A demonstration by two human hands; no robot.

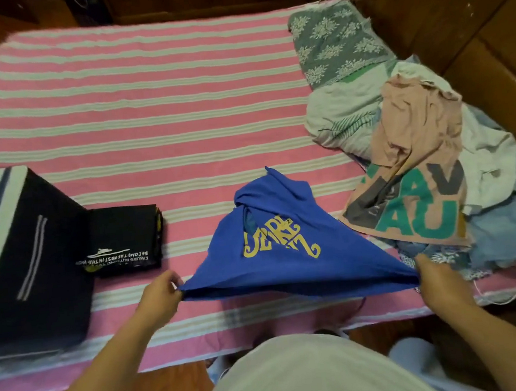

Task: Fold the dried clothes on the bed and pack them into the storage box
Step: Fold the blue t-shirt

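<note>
the blue t-shirt (282, 240) is pinched at its two near hem corners — the left hand (160, 293) and the right hand (434, 275) each with fingers clamped on the cloth — and pulled taut, apparently so it can be spread flat for folding. it lies on the striped bed (146, 111), between a folded black garment (124, 238) and the unfolded pile (422, 162). beyond it the sheet lies bare — room to lay it out. the storage box (24, 251) sits at the left edge.

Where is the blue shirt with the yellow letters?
In the head view, the blue shirt is near the front edge of the bed, stretched between the left hand and right hand, beside the clothes pile on its right.
</note>
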